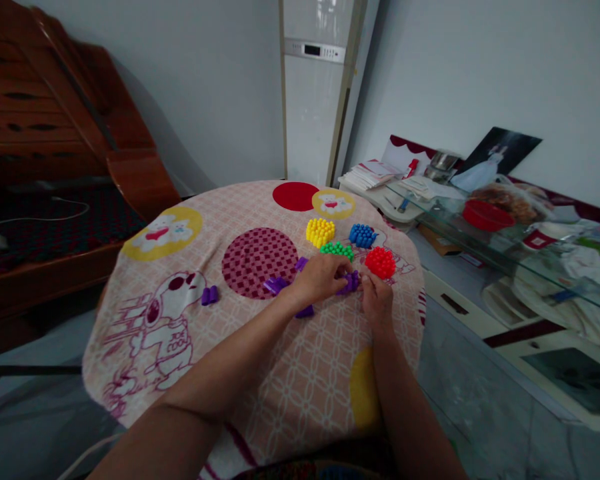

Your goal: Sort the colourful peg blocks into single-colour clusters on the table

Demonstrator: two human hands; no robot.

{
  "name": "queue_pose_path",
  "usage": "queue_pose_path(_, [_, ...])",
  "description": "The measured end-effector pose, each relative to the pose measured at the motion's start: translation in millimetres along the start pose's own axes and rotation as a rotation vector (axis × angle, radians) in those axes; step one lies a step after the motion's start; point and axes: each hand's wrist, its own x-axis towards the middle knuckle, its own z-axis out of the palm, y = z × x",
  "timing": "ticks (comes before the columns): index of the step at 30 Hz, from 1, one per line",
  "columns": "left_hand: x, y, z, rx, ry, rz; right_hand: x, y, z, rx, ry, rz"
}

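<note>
On the cloth-covered table, both my hands meet around a purple bunch (350, 283) of small round-tipped pieces. My left hand (321, 279) has its fingers curled against the left side of the bunch. My right hand (377, 297) is closed in a pinch at its right edge; what lies between those fingertips is hidden. Just beyond stand a green bunch (337, 250), a yellow bunch (321, 232), a blue bunch (363, 235) and a red bunch (381, 263). Loose purple pieces (276, 286) lie left of my left hand, and a purple pair (210, 295) sits farther left.
A patterned cloth (300, 393) covers the rounded table. To the right, a glass-topped cabinet (510, 260) holds papers, a red bowl (487, 215) and bags. A wooden bench (145, 180) stands at left, and a tall white appliance (310, 107) behind the table.
</note>
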Motion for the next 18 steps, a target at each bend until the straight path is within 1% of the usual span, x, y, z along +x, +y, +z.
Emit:
queue_pose_path(5, [-3, 11, 28.1, 0.155, -0.047, 0.044, 0, -1, -1, 0.003, -0.004, 0.015])
queue_pose_path(9, [-4, 12, 41.7, 0.242, -0.069, 0.083, -1, -1, -1, -0.002, -0.009, 0.040])
queue_pose_path(13, [-4, 9, 53.0, 0.285, -0.049, 0.109, -1, -2, -1, 0.007, -0.015, 0.035])
queue_pose_path(16, [-4, 9, 52.0, 0.293, -0.038, 0.111, -1, -1, -1, 0.010, -0.018, 0.029])
queue_pose_path(18, [-3, 8, 40.7, 0.283, -0.002, 0.105, -1, 0, -1, 0.015, -0.009, 0.018])
